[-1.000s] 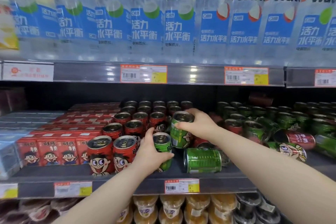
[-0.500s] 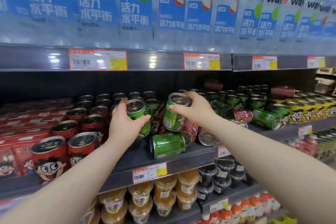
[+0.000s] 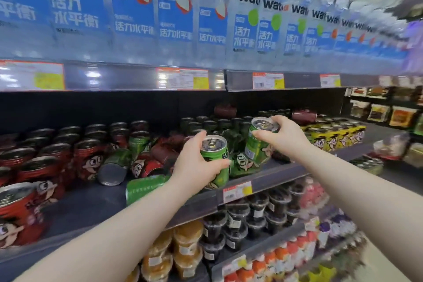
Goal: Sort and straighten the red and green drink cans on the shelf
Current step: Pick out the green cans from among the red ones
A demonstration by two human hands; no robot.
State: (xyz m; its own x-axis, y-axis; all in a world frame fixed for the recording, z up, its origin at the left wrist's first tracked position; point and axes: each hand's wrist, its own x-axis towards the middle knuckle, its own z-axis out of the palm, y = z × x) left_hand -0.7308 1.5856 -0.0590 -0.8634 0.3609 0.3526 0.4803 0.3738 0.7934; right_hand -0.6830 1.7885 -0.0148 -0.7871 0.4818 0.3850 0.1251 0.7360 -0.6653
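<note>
**Near field.** Two bare forearms reach toward the can shelf. The left hand curls its fingers round the body of the first green can, held upright over the shelf's front lip. The right hand pinches the second green can by its top rim. This can is slightly tilted and sits just beside a fallen cartoon-faced green can.

**Middle field.** A toppled green can lies on its side at the shelf front, partly behind the left forearm. Another overturned green can shows its base to the camera among fallen red ones. Upright red cans fill the left of the shelf.

**Far field.** Rows of upright green cans stand at the back. A dark red can lies across their tops. Yellow multipacks sit to the right. Water bottles line the shelf above.
</note>
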